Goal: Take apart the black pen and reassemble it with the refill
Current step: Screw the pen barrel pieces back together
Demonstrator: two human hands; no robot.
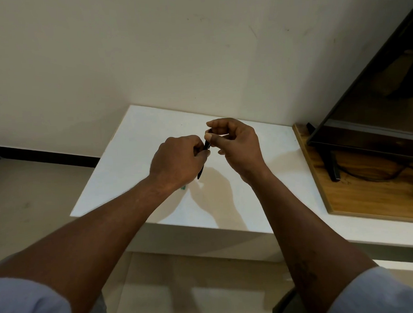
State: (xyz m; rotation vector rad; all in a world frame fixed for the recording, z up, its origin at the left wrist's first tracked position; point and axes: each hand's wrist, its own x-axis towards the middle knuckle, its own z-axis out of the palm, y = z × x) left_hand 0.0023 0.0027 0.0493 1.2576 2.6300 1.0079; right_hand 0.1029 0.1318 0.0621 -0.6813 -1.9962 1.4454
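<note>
Your white tabletop (121, 174) fills the middle of the frame, with its back edge right up against the wall. Near the centre a tiny green scrap (183, 187) lies on it, way too small to tell what it is, and there's a dark speck (181, 124) closer to the wall. At the right of the frame a wooden board (368, 196) lies flat on it, with a black TV foot (332, 167) and a dark cable (379, 177) resting on the board.

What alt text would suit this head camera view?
Two bare hands hold a black pen above a white table: the left hand grips its barrel, the right hand pinches its upper end. A dark television stands on a wooden board at right.
</note>
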